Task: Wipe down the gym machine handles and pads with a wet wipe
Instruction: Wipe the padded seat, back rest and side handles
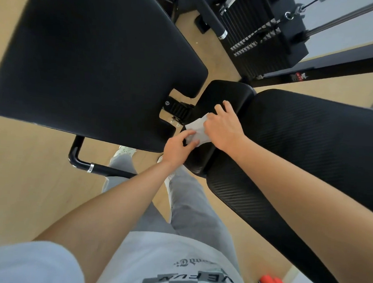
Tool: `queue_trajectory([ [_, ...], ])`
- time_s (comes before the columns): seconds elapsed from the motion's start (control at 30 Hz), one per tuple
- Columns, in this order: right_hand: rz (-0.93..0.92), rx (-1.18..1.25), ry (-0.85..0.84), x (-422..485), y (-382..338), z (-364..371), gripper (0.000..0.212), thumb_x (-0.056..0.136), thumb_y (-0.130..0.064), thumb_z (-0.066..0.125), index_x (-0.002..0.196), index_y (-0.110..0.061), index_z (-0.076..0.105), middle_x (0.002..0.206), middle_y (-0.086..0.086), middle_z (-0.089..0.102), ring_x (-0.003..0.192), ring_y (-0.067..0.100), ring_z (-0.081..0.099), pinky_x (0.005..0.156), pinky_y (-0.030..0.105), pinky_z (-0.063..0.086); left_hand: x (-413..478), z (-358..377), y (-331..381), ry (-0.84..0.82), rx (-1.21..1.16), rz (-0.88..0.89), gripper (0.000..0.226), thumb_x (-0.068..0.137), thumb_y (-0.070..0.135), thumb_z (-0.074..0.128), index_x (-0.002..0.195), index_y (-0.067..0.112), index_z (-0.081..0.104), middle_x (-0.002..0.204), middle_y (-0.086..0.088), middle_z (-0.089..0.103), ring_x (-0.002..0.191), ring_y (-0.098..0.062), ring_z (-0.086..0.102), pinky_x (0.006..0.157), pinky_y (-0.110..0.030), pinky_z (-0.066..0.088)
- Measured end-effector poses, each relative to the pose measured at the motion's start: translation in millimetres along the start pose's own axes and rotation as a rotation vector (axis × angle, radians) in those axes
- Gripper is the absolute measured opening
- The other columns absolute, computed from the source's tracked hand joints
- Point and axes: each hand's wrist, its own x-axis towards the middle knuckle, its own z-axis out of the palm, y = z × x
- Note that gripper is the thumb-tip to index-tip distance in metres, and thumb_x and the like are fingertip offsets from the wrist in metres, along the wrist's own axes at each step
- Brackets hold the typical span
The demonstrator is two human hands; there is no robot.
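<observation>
1. Head view: we have the wet wipe (pixel 196 131) at the centre of the frame. It lies on the small black pad (pixel 227 93), which runs off toward 1 o'clock.
2. Our left hand (pixel 177 145) pinches the wipe's near edge between thumb and fingers. Our right hand (pixel 223 126) lies over its far side with fingers bent and seems to grip that edge, though the back of the hand hides the contact.
3. We judge this small pad to be the one in hand, with the wipe being spread or gathered on it.
4. No surface shows a wet sheen, so we cannot count anything as done.
5. By our reckoning these remain: the broad smooth pad (pixel 88 60) at 10 o'clock, the ribbed pad (pixel 311 137) at 3 o'clock, the bent handle (pixel 97 167) at 8 o'clock and the straight handle (pixel 211 15) at 12 o'clock.
</observation>
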Motion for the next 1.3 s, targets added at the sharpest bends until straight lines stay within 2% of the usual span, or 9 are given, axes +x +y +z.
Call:
queue_trajectory([
  [0.13,0.064,0.01,0.013,23,34,1,0.026,0.091,-0.037,0.065,0.108,-0.02,0.072,0.109,0.001,0.071,0.126,0.032,0.051,0.119,0.057,0.024,38,3,23,-0.073,-0.024,0.072,0.054,0.101,0.034,0.062,0.152,0.023,0.047,0.15,0.004,0.054,0.132,-0.007,0.048,0.109,-0.029,0.04],
  [0.23,0.121,-0.02,0.007,34,58,-1,0.028,0.093,-0.038,0.06,0.109,-0.018,0.071,0.11,0.001,0.071,0.129,0.033,0.049,0.119,0.059,0.021,68,6,36,-0.134,-0.034,0.116,0.053,0.104,0.033,0.055,0.155,0.026,0.041,0.163,-0.002,0.039,0.151,-0.017,0.032,0.124,-0.043,0.028],
  [0.37,0.199,-0.066,-0.027,45,70,-5,0.027,0.092,-0.036,0.06,0.108,-0.018,0.072,0.107,0.001,0.068,0.128,0.035,0.048,0.119,0.06,0.019,102,7,54,-0.196,0.019,0.155,0.053,0.109,0.028,0.046,0.159,0.028,0.03,0.169,-0.005,0.021,0.155,-0.024,0.024,0.125,-0.043,0.022],
  [0.43,0.199,-0.039,-0.052,51,67,-3,0.029,0.092,-0.037,0.061,0.112,-0.018,0.072,0.119,0.003,0.066,0.131,0.036,0.046,0.119,0.06,0.019,113,5,54,-0.217,0.04,0.146,0.054,0.109,0.026,0.045,0.161,0.028,0.028,0.17,-0.003,0.018,0.154,-0.022,0.026,0.123,-0.039,0.023],
  [0.6,0.146,0.013,-0.081,60,42,6,0.045,0.094,-0.04,0.058,0.133,-0.017,0.064,0.145,0.007,0.053,0.142,0.039,0.035,0.12,0.062,0.015,102,-6,20,-0.24,0.077,0.091,0.055,0.109,0.032,0.046,0.16,0.024,0.03,0.169,-0.004,0.023,0.156,-0.022,0.021,0.125,-0.039,0.021],
  [0.83,0.002,0.017,-0.094,31,-8,15,0.05,0.096,-0.046,0.051,0.137,-0.019,0.06,0.151,0.008,0.048,0.146,0.041,0.029,0.12,0.064,0.012,15,-9,-28,-0.151,-0.029,-0.02,0.055,0.102,0.038,0.061,0.152,0.021,0.047,0.163,-0.003,0.036,0.15,-0.01,0.031,0.122,-0.026,0.025],
  [1.0,-0.053,0.033,-0.053,15,-14,22,0.049,0.098,-0.049,0.049,0.137,-0.021,0.059,0.15,0.005,0.047,0.145,0.038,0.03,0.118,0.066,0.013,-14,0,-36,-0.111,-0.06,-0.076,0.053,0.102,0.041,0.06,0.151,0.025,0.049,0.163,0.001,0.038,0.148,-0.012,0.035,0.123,-0.036,0.031],
  [1.07,-0.025,0.019,-0.043,17,-3,19,0.048,0.098,-0.049,0.05,0.135,-0.021,0.06,0.149,0.006,0.048,0.145,0.038,0.03,0.118,0.067,0.013,-2,1,-26,-0.117,-0.034,-0.04,0.054,0.103,0.04,0.058,0.152,0.02,0.046,0.163,-0.003,0.037,0.15,-0.016,0.034,0.122,-0.034,0.03],
  [1.3,0.151,0.024,-0.048,34,58,4,0.044,0.094,-0.049,0.055,0.128,-0.023,0.067,0.144,0.006,0.053,0.141,0.037,0.035,0.117,0.065,0.018,67,6,24,-0.155,0.13,0.119,0.062,0.103,0.05,0.05,0.155,0.018,0.041,0.163,-0.006,0.037,0.153,-0.023,0.03,0.123,-0.05,0.031],
])
